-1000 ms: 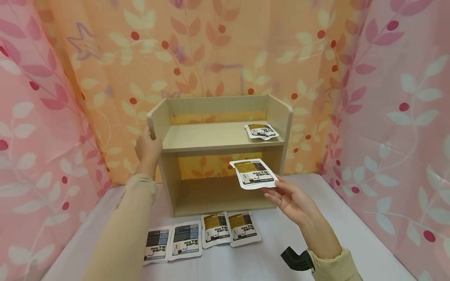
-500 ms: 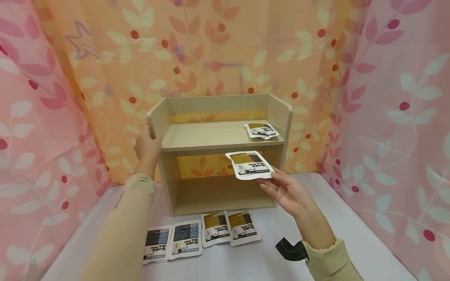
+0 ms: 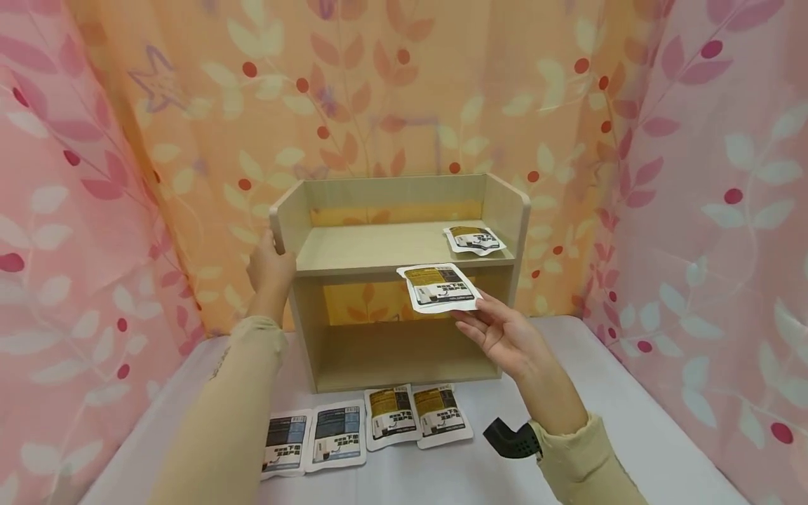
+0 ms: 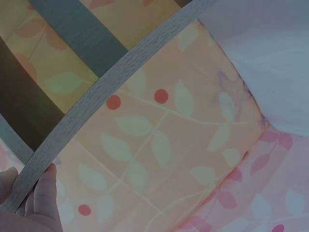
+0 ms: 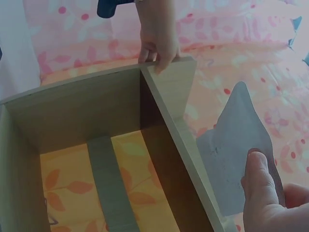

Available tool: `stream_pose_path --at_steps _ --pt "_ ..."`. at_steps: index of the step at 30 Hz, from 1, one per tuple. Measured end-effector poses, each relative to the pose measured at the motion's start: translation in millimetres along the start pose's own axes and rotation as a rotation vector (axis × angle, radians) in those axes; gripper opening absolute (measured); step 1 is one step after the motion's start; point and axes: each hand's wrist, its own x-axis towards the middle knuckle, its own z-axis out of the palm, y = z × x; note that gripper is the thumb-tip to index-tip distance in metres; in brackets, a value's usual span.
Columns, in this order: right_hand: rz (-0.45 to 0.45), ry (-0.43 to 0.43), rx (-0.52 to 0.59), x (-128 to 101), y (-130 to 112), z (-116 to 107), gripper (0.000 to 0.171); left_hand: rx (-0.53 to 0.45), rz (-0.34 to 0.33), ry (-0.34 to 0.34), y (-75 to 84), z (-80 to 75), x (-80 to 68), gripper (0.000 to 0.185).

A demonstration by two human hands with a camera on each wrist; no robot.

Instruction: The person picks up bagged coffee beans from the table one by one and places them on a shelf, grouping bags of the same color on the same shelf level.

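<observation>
**White packet (image 3: pixel 437 287) held up in front of a wooden shelf (image 3: pixel 372 247)**

The desk (image 3: pixel 631 414) has a white cloth on it, and the wooden shelf stands there. The left arm reaches out, and the left hand (image 3: pixel 270 268) has its grip around the edge of the shelf's left side board. The right arm bends in from the right. The right hand (image 3: pixel 505 337) pinches the packet at its near right corner, with fingers underneath.

The packet is in the air, print up. Its long way runs from the person toward the shelf, gold end far, black writing near. Its back is plain grey.
</observation>
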Motion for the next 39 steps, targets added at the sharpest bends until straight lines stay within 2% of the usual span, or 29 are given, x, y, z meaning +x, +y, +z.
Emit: stream_pose_path --at_steps 4,10,16,20,28,34,39 --pt "0.025 0.034 0.029 3.9 2.4 1.3 0.035 -0.006 0.003 -0.006 -0.5 2.6 -2.1 0.025" --pt "0.012 0.026 0.054 17.6 0.8 9.5 0.032 -0.002 0.014 0.015 -1.4 1.0 -1.8 0.02" --pt "0.012 0.002 0.045 26.9 -1.0 16.1 0.047 0.002 -0.004 0.013 -3.9 -1.1 -3.4 0.018" --pt "-0.001 0.009 0.033 35.8 -2.8 19.6 0.053 0.006 0.015 0.018 -3.8 -0.7 -2.9 0.015" --pt "0.008 0.03 0.038 53.1 -6.0 25.9 0.048 -0.012 0.017 0.006 -2.9 0.4 -3.6 0.021" --pt "0.015 0.087 0.023 64.7 -7.5 32.6 0.04 -0.009 0.001 -0.006 -4.6 0.3 -3.8 0.022" --pt "0.021 0.141 0.061 74.9 -8.6 37.8 0.045 -0.003 0.004 -0.003 -2.3 0.6 -2.8 0.023"
